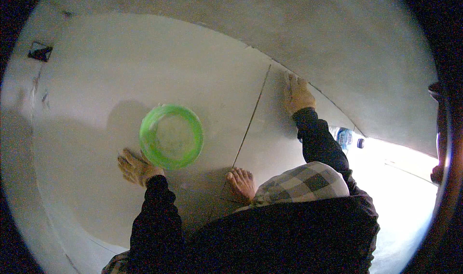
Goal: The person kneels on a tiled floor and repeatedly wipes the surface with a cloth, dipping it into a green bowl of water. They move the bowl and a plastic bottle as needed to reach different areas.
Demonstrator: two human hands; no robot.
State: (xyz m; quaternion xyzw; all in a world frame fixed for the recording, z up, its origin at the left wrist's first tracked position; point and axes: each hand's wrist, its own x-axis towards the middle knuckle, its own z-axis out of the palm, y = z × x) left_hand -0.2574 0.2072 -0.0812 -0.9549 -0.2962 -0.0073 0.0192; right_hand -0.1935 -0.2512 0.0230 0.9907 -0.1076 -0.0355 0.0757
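My left hand [138, 168] rests on the pale tiled floor [202, 62], fingers stretched out and slightly apart. Close by its thumb stands a round green basin [197, 138], smeared with whitish residue; a pale greyish layer [172, 136] fills its middle. Farther off to the right, my right hand [301, 94] reaches to the line where floor meets wall. Its fingers extend along that edge, and nothing in them can be made out. Both hands look dusty or coated.
A dark tile joint [251, 115] runs between the basin and my right arm. My bare foot [242, 182] is beside it. A clear plastic bottle [345, 138] with a blue label lies by the wall [366, 57]. A dark square drain or opening [40, 52] shows far left.
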